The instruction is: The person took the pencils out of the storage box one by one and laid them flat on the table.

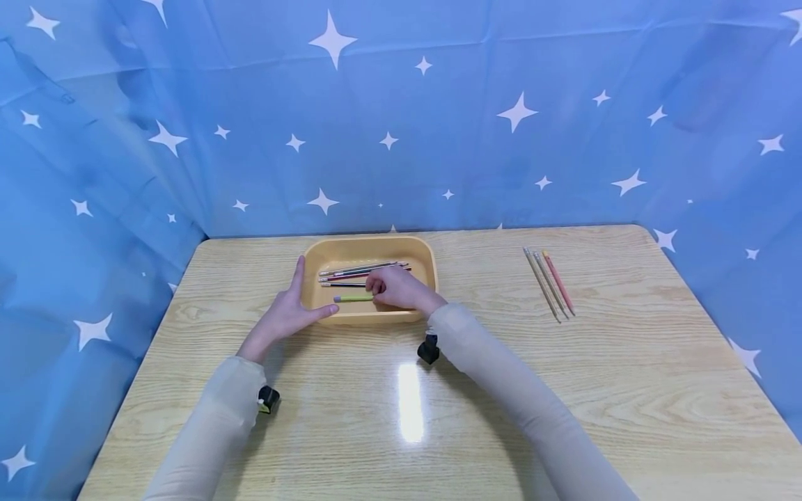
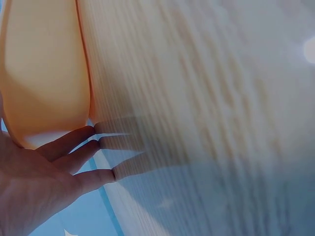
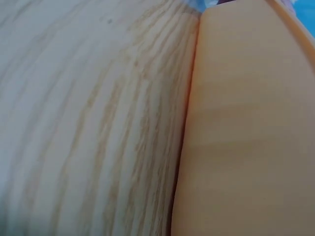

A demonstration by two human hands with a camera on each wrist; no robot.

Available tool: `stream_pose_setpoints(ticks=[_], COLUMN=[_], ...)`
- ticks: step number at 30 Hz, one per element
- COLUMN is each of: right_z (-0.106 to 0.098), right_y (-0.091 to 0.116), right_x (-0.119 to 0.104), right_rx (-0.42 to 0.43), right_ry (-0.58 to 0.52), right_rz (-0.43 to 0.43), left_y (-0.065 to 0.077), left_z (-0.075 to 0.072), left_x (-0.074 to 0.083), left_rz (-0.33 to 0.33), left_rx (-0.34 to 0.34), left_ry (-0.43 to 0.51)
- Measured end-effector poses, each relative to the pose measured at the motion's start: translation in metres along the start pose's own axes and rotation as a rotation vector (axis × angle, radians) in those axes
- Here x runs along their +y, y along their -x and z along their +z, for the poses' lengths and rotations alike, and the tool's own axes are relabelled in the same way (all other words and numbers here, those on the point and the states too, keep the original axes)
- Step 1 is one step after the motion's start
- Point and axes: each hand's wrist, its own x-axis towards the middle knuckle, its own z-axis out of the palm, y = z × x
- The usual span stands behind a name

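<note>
A shallow tan tray (image 1: 326, 245) lies on the table with several pencils in it. My left hand (image 1: 289, 314) rests against the tray's left end, thumb and fingers spread wide, thumb at the front rim. The left wrist view shows its straight fingers (image 2: 74, 156) beside the tray's wall (image 2: 49, 73). My right hand (image 1: 401, 288) reaches over the front rim, fingers curled at a yellow-green pencil (image 1: 354, 299), whose right part is hidden under the hand. Just behind that lies a black pencil (image 1: 343, 284). In the right wrist view only the tray's outer wall (image 3: 241, 128) shows clearly.
Farther back in the tray, a bunch of pencils (image 1: 354, 271) lies side by side. To the right on the wooden table (image 1: 626, 362) are two tan pencils (image 1: 544, 282) and a reddish pencil (image 1: 559, 284). A blue starry curtain (image 1: 438, 139) hangs behind.
</note>
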Motion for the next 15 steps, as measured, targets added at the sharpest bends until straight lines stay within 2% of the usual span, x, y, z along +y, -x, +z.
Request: stream_pose_setpoints(ticks=[5, 15], right_z=[-0.0019, -0.0022], right_y=[-0.0007, 0.0001], right_x=[0.0028, 0.0032], right_rx=[0.019, 0.098], right_ry=[-0.085, -0.181], right_rz=[-0.012, -0.066], left_y=[-0.0003, 0.0006], left_z=[0.0007, 0.0002], left_x=[-0.0016, 0.0002], left_rz=[0.003, -0.005], left_rx=[0.000, -0.005], left_ry=[0.006, -0.002])
